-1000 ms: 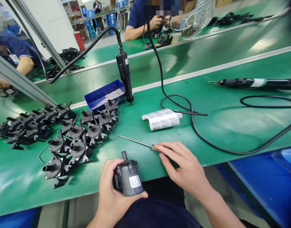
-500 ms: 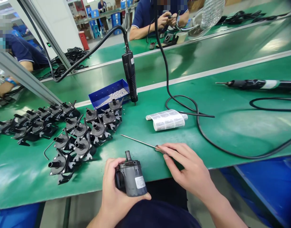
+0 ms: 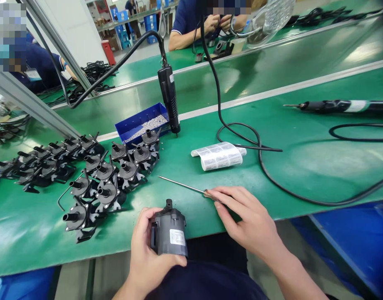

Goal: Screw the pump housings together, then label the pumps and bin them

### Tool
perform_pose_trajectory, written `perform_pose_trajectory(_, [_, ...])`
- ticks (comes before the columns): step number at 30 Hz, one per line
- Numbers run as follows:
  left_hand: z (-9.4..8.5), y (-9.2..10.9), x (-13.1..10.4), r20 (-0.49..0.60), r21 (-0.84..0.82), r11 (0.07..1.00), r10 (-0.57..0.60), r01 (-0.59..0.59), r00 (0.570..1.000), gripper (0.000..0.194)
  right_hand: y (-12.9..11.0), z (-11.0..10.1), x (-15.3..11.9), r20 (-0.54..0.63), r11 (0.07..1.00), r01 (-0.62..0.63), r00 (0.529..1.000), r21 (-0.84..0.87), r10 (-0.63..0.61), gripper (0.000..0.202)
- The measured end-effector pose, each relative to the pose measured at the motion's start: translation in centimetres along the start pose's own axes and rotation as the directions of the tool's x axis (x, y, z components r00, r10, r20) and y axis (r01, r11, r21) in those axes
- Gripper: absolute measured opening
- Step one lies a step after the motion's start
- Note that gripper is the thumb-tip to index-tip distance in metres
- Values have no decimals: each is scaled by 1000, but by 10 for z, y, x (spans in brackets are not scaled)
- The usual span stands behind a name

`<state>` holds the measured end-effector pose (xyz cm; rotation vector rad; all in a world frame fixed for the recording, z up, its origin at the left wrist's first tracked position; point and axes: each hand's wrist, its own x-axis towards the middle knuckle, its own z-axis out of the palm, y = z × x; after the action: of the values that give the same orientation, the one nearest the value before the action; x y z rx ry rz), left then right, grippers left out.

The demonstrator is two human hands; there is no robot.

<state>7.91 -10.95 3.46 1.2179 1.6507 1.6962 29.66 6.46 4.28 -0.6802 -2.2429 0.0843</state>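
My left hand (image 3: 147, 254) is wrapped round a dark grey pump (image 3: 166, 227) with a white label and a short spout on top, held just past the table's front edge. To its right, my right hand (image 3: 246, 216) grips the handle of a thin screwdriver (image 3: 182, 184), whose shaft points left over the green table. Several black pumps with brackets (image 3: 108, 193) stand in rows on the left. A curled sheet of labels (image 3: 221, 156) lies beyond my right hand.
A blue bin (image 3: 123, 130) of small screws sits behind the pumps. An electric screwdriver (image 3: 169, 98) hangs beside it. Another power driver (image 3: 335, 106) lies at right, and a black cable (image 3: 269, 179) loops across the table (image 3: 304, 166). People work beyond, one by a metal post (image 3: 38, 104).
My left hand has turned the pump more upright and shifted it slightly left, so its label faces me more. My right hand has barely moved. The person at far left has changed posture.
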Motion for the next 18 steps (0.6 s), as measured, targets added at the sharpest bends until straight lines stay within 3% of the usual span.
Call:
perform_pose_trajectory(5, [-1, -1, -2, -5, -169, 982, -86, 84, 996, 95, 0, 1, 1, -8, 1000, 8, 1000, -3, -8, 38])
perform_pose_trajectory(13, [3, 11, 4, 15, -255, 965, -64, 66, 998, 85, 1, -1, 0, -7, 1000, 13, 1000, 3, -13, 37])
perform_pose_trajectory(18, [1, 9, 3, -21, -230, 973, -28, 22, 999, 79, 1, 0, -1, 0, 1000, 12, 1000, 5, -12, 37])
